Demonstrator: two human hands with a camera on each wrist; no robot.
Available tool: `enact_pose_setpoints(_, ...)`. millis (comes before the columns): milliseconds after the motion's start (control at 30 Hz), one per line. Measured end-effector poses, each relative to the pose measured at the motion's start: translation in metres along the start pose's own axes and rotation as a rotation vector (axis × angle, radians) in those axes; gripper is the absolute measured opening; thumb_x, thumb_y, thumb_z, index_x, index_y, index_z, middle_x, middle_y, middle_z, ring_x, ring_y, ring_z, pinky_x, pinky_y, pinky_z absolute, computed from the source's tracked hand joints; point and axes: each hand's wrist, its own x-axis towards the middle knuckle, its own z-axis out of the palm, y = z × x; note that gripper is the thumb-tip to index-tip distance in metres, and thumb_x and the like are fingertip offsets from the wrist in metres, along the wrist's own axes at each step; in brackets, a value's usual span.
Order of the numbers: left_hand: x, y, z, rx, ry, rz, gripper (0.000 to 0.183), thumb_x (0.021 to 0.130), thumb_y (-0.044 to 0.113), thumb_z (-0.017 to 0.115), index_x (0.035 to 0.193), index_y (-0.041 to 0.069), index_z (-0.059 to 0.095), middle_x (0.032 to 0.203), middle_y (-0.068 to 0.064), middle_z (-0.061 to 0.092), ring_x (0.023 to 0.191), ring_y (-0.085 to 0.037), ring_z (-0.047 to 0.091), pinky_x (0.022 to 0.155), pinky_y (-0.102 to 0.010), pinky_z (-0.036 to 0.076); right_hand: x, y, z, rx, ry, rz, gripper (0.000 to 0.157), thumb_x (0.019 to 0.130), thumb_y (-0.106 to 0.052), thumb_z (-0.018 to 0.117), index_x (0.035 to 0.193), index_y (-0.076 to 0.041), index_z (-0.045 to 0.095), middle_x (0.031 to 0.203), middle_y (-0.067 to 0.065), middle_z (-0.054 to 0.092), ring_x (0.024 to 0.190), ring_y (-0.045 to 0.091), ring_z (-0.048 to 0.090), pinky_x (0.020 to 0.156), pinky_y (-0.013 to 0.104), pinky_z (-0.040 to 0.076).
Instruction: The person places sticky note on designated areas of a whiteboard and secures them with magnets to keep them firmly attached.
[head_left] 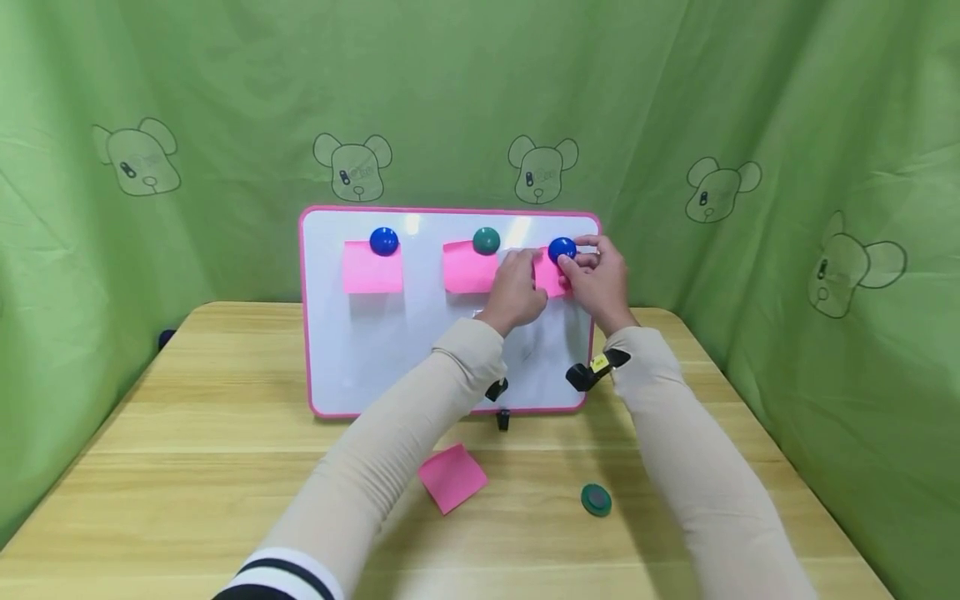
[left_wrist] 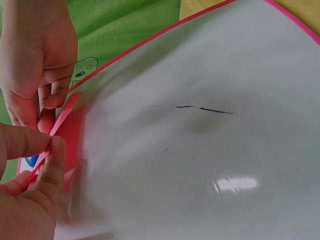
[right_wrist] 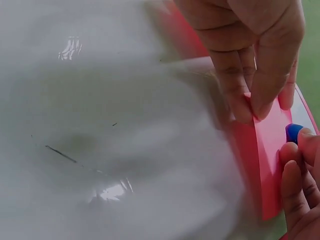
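Observation:
On the right part of the whiteboard (head_left: pixel 420 350), my left hand (head_left: pixel 517 292) pinches the edge of a pink sticky note (head_left: pixel 550 279) between thumb and fingers. My right hand (head_left: pixel 602 282) holds a round blue magnet (head_left: pixel 562 247) by its rim at the note's upper right. In the right wrist view the magnet (right_wrist: pixel 294 133) lies against the note (right_wrist: pixel 270 165), whose lower edge stands off the board. The left wrist view shows the left thumb and fingers (left_wrist: pixel 47 170) gripping the note, with the magnet mostly hidden behind them.
Two more pink notes hang on the board under a blue magnet (head_left: pixel 384 242) and a green magnet (head_left: pixel 486 241). A loose pink note (head_left: pixel 453 478) and a green magnet (head_left: pixel 596 499), underside up, lie on the wooden table (head_left: pixel 187 467). A green curtain (head_left: pixel 450 75) surrounds it.

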Motion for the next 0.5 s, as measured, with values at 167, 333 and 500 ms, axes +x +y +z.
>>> enact_pose_setpoints(167,0.0002,0.0006,0.0006,0.003,-0.007,-0.003,0.063,0.086,0.002,0.066,0.145,0.008,0.042,0.132,-0.007,0.047,0.102,-0.013,0.049,0.083,-0.019,0.048,0.0023,0.0011,0.0027,0.022,0.016,0.008,0.037,0.093,-0.014,0.065,0.127,-0.007,0.051,0.091,0.008,0.065,0.067,0.010,0.063,0.064,0.023,0.056)
enact_pose_setpoints(333,0.0002,0.0003,0.0003,0.006,-0.011,-0.003,0.063,0.087,0.003,0.066,0.145,0.008,0.041,0.131,-0.006,0.047,0.103,-0.013,0.049,0.083,-0.019,0.048,0.0038,0.0017,0.0042,-0.018,0.030,-0.002,0.036,0.094,-0.018,0.064,0.127,-0.008,0.052,0.093,0.009,0.065,0.072,0.012,0.063,0.065,0.022,0.056)
enact_pose_setpoints(500,-0.0007,0.0015,-0.0003,-0.003,-0.025,-0.018,0.063,0.088,0.003,0.066,0.145,0.009,0.040,0.130,-0.006,0.046,0.102,-0.013,0.049,0.082,-0.019,0.049,0.0047,0.0013,0.0045,-0.087,0.048,-0.010,0.036,0.095,-0.021,0.063,0.127,-0.009,0.052,0.095,0.008,0.064,0.081,0.013,0.059,0.067,0.021,0.053)
